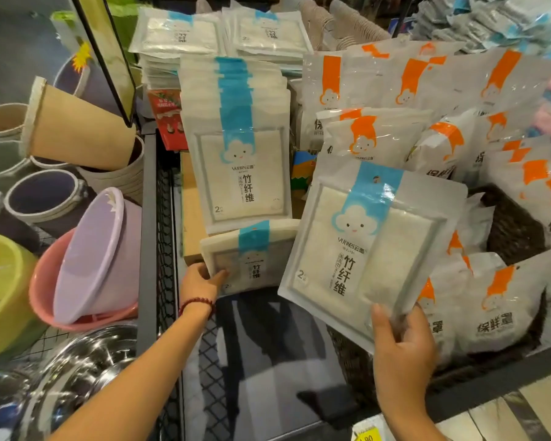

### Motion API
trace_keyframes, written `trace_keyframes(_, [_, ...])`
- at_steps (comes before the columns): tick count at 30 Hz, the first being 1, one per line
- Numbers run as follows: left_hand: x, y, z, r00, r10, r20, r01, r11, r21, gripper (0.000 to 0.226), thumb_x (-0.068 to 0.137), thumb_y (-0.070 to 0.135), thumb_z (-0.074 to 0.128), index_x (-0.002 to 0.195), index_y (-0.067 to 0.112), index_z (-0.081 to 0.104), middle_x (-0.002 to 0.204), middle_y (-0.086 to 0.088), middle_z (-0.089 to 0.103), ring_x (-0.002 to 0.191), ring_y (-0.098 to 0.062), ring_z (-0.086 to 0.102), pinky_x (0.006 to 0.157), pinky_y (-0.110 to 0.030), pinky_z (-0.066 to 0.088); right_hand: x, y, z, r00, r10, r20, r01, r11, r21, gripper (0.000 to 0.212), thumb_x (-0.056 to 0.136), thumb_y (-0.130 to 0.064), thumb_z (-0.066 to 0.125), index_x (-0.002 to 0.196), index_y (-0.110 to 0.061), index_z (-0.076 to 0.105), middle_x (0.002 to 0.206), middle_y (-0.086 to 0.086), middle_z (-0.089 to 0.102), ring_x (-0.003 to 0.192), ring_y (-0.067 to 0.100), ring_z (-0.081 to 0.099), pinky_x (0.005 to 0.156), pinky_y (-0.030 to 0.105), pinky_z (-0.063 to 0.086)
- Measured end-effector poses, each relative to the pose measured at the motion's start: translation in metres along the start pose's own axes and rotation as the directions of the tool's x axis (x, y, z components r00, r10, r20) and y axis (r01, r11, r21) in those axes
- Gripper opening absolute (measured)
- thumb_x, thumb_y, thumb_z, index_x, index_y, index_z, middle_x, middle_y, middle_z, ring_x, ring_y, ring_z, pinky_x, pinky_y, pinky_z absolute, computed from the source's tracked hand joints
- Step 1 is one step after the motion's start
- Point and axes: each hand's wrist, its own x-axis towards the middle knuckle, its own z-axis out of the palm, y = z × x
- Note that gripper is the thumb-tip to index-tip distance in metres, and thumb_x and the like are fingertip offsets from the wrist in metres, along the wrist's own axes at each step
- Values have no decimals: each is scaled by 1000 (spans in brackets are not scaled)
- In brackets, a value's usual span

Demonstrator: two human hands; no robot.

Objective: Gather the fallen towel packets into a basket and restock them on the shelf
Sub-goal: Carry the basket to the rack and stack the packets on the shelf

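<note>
Head view, wire shelf (209, 358) runs away from me. Leaning row of blue towel packets (236, 138) stands at the middle of it, faces toward me and long axis upright. Dark woven basket (512, 224) sits to the right, with orange packets (497, 300) in and around it.

My right hand (401, 348) pinches one blue towel packet (372, 249) by its lower right corner, thumb on the front, other fingers curled behind. The packet is held up off the shelf, its top tipped a bit to the right.

My left hand (201, 281) grips the left edge of a small stack (252, 259) of the same packets, thumb on the front, just below the foot of the row.

Key relation: the row lies forward and left of the held packet, and the left hand is nearer the row. My guess is the packet needs to go left and be straightened to match the row.
</note>
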Motion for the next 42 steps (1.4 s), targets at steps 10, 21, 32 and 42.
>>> trace_keyframes(10, [-20,-36,-75,949,126,-289,25,883,468,64,73,36,77,114,0,45,110,-24,57,102,-42,54,79,-47,46,6,37,93,833,141,535,-211,975,73,30,91,-4,56,98,-34,55,99,-15,62,92,-9,59,72,9,48])
trace_keyframes(21, [-18,-44,-70,949,83,-303,82,866,494,24,91,22,55,90,5,36,88,-26,60,81,-41,59,61,-36,38,22,96,171,829,478,290,-448,878,-165,31,91,-15,60,118,0,57,117,18,58,107,34,57,90,38,48])
trace_keyframes(32, [-13,-45,-67,936,94,-338,83,878,472,23,91,20,54,87,5,36,66,-7,45,61,-25,45,53,-33,36,35,95,187,806,519,285,-443,848,-292,19,90,-16,59,93,3,57,96,16,61,87,27,56,72,29,40])
trace_keyframes(42, [-9,-42,-73,949,-2,-316,137,904,405,27,89,29,57,93,5,44,88,-16,59,72,-29,50,61,-33,40,7,94,142,668,591,453,-448,805,-389,35,91,-21,60,119,-1,53,107,12,60,90,22,53,76,32,43])
